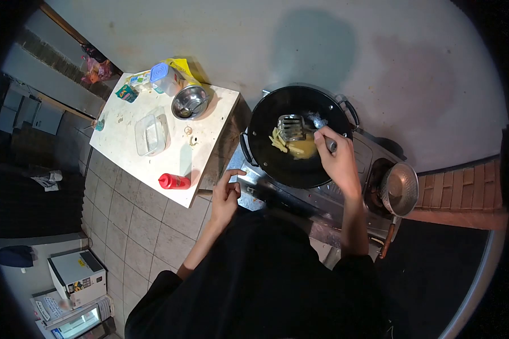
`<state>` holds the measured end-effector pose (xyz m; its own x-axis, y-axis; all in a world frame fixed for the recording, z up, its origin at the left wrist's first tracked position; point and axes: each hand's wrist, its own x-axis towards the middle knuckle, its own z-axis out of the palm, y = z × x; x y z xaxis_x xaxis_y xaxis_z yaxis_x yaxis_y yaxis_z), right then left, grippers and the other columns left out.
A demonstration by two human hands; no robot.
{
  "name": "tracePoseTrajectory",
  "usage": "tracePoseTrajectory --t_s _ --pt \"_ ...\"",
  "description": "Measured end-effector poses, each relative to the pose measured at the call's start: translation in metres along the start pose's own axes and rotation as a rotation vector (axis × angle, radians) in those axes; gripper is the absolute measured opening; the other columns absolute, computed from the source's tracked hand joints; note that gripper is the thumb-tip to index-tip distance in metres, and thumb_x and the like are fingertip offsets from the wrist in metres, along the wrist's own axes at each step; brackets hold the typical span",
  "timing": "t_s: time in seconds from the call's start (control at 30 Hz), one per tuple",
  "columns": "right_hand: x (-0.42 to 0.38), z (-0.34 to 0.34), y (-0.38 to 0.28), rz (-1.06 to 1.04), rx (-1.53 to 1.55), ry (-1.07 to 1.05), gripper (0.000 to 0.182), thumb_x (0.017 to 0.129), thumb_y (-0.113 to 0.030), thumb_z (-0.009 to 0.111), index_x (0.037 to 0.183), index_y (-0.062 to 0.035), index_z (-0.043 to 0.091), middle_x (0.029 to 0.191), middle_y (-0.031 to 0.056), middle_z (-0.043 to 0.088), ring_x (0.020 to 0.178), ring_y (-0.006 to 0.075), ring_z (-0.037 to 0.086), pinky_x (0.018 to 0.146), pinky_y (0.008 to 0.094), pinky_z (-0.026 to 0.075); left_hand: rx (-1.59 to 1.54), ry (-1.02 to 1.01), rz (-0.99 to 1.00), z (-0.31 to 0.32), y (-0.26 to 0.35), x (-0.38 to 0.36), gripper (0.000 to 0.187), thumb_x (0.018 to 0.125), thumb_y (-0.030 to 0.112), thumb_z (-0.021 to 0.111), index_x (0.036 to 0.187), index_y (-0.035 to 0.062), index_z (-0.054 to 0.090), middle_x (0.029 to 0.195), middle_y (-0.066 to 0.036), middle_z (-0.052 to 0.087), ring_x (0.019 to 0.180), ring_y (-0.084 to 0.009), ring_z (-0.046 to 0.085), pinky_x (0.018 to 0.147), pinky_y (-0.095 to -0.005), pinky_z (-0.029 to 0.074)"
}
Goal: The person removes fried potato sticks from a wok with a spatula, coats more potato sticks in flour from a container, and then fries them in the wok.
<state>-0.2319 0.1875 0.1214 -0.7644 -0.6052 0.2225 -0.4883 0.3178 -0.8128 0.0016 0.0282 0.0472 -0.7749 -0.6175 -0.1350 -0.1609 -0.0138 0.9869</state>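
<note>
My right hand (336, 158) is wrapped round the handle of a slotted metal spatula (292, 127). The spatula's head lies inside a large black wok (271, 164) on the stove, against several pale yellow strips of food (278, 141). Yellowish liquid pools beside the strips, partly behind my right hand. My left hand (226, 198) hovers near the stove's front edge, below the wok's left handle. Its index finger points out and the other fingers are curled, with nothing visible in them.
A hammered metal pan (400, 189) sits on the stove's right side. On the white table (124, 127) at left are a red bottle (174, 181), a clear container (151, 134), a steel bowl (190, 103) and a blue-lidded tub (165, 79). The wall rises behind the wok.
</note>
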Motion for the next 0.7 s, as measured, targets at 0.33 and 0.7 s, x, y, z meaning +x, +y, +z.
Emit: tracePoseTrajectory --t_s 0.33,0.7 --pt "0.024 -0.044 0.034 0.139 -0.205 0.097 0.032 0.096 -0.025 0.057 0.080 0.0020 0.056 0.062 0.0220 0.044 0.053 0.0295 0.043 0.057 0.0402 0.039 -0.042 0.018 -0.020 -0.003 -0.009 -0.004 0.060 0.068 -0.015 0.026 0.117 0.0024 0.057 0.062 0.003 0.038 0.055 -0.0052 0.034 0.052 -0.0219 0.028" --pt "0.023 0.003 0.096 0.351 0.417 -0.108 0.027 0.097 -0.020 0.052 0.075 -0.0056 0.057 0.060 -0.0048 0.043 0.055 0.0050 0.041 0.051 0.0256 0.032 -0.053 0.011 0.012 -0.005 -0.010 -0.003 0.061 0.069 -0.016 0.026 0.118 0.0028 0.057 0.063 0.003 0.038 0.055 -0.0050 0.034 0.052 -0.0219 0.028"
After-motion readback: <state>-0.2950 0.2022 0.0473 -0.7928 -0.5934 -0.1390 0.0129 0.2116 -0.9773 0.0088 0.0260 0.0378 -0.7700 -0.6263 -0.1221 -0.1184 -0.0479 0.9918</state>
